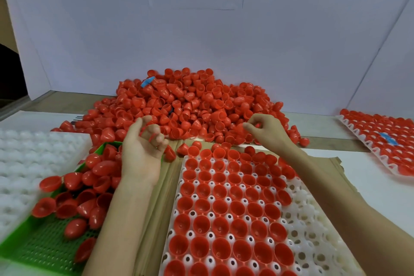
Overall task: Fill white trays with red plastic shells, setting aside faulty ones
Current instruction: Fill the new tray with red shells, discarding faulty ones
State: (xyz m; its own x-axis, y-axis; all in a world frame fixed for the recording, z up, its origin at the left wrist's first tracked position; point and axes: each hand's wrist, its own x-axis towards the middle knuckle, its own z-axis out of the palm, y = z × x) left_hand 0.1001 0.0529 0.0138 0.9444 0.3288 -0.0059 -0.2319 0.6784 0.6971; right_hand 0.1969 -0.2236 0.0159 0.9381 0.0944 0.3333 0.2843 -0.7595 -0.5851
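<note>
A red shell (238, 129), blurred by motion, is pinched between the thumb and fingers (253, 126) of the right hand (266, 133) at the near edge of the pile of red shells (190, 105) heaped against the back of the counter (380, 186). The left hand (143, 154) is raised palm-up beside it with its fingers (156, 136) loosely curled. Red streaks cross them, but whether they hold a shell cannot be told.

Directly below the hands, the white tray (313, 231) lies on a sheet of cardboard (161, 197). Its left and middle pockets each hold a shell, open side up, while the pockets along its right side are bare.

The step in hand appears to be picking and checking one shell. Done well, that would mean turning it in the fingertips to show rim and dome before seating it mouth-up in the nearest bare pocket, working along a row so no gap is missed. The thin plastic likely needs only a light pinch, since a hard squeeze could deform it.

To the left, a green basket (44, 251) holds loose shells, probably the rejects, so a doubtful piece would go there. Empty white trays (26, 159) sit at far left and a filled tray (354, 129) at far right.
</note>
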